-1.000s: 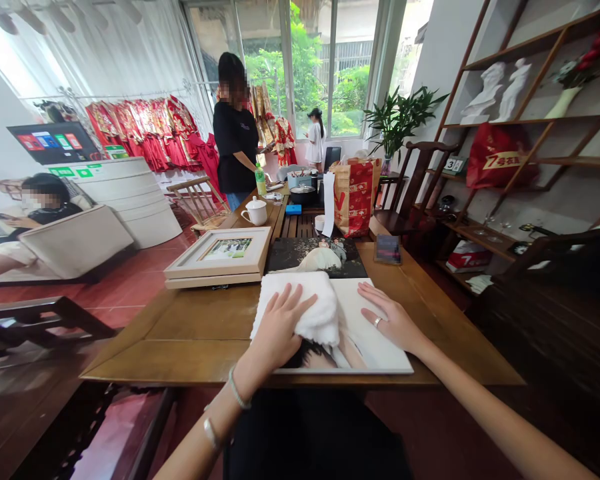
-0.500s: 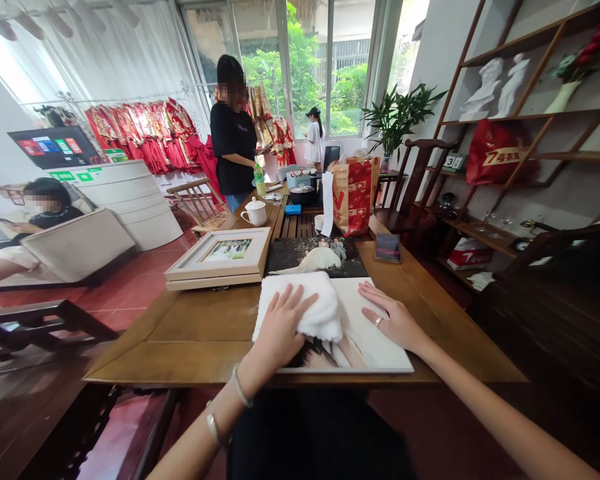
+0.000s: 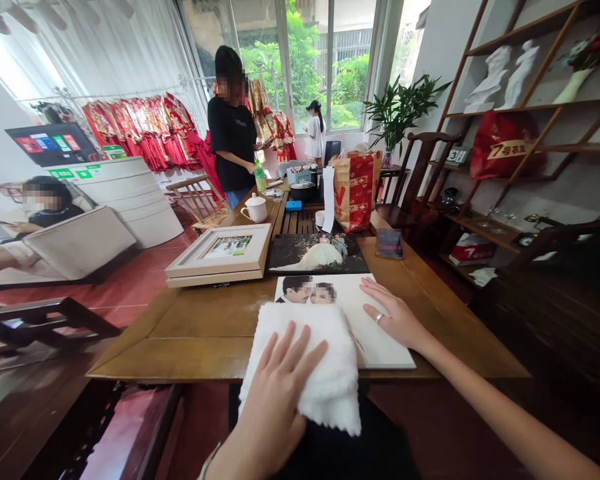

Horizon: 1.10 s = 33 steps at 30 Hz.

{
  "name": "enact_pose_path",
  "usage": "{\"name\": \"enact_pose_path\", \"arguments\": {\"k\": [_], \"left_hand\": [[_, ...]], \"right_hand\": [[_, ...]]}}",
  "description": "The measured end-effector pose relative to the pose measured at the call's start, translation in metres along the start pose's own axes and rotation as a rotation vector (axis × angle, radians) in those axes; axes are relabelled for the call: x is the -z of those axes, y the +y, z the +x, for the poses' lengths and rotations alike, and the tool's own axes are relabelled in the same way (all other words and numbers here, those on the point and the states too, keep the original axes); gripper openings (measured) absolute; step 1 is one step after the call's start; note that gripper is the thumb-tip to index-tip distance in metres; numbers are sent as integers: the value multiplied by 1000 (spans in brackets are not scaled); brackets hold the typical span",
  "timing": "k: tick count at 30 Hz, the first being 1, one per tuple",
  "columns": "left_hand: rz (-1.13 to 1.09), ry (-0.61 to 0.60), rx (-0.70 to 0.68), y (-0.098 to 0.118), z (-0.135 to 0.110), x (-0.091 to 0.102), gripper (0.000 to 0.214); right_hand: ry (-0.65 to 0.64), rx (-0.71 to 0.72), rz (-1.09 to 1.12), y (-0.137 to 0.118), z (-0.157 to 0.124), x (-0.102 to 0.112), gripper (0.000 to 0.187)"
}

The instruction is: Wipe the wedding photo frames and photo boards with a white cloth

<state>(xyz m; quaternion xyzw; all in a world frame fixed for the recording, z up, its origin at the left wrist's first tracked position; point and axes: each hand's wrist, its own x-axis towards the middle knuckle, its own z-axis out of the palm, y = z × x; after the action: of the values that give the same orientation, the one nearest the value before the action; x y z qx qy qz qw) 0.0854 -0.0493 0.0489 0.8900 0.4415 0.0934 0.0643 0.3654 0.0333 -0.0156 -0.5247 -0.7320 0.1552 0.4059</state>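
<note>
My left hand [image 3: 283, 380] has a white cloth [image 3: 325, 360], gripped with fingers spread over its top. The cloth covers the lower left of a white photo panel [image 3: 380, 333] and hangs past the table's front edge. Two heads show in the panel's print above the cloth; the lower picture is mostly covered. My right hand [image 3: 395, 317], with a ring, lies open and flat on the panel's right side. Just behind the panel is a dark photo panel [image 3: 310, 253] showing a white gown. A pale picture frame [image 3: 220, 253], stacked on another, sits to the left.
On the wooden table [image 3: 180, 333] stand a lidded white cup [image 3: 255, 208], a red-and-brown paper bag [image 3: 357, 190] and a small dark stand [image 3: 389, 244]. A person in black [image 3: 231, 133] stands beyond it. Another person sits at the left. Shelves [image 3: 530, 110] rise at the right.
My left hand has drawn the cloth toward me, over the panel's near edge, uncovering the two heads in the print. My right hand has stayed on the panel.
</note>
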Motion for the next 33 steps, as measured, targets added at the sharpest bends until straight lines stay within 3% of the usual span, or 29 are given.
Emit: {"name": "enact_pose_path", "arguments": {"k": [2,5,12,16,19,25,27,30,33], "left_hand": [[-6,-33,8,6,-8,0,99],[1,-77,64,5,3,4,98],[37,28,77,-31,87,4,82],[45,52,85,-41,111,1,75],[39,2,75,-31,99,4,79],[-52,-209,28,22,28,6,98],[-77,-262,-19,34,14,3,101],[-66,-217,-23,35,20,2,97],[-12,-123,19,19,53,3,87]], "right_hand": [[-14,8,-18,1,0,-1,42],[-32,14,-42,1,1,-1,42],[-46,27,-11,0,1,1,43],[-42,20,-13,-1,2,2,43],[-39,15,-18,-1,2,3,42],[-35,15,-10,1,1,3,42],[-34,17,-1,2,1,3,42],[-33,13,28,1,1,4,41],[-31,10,53,1,0,5,40]]}}
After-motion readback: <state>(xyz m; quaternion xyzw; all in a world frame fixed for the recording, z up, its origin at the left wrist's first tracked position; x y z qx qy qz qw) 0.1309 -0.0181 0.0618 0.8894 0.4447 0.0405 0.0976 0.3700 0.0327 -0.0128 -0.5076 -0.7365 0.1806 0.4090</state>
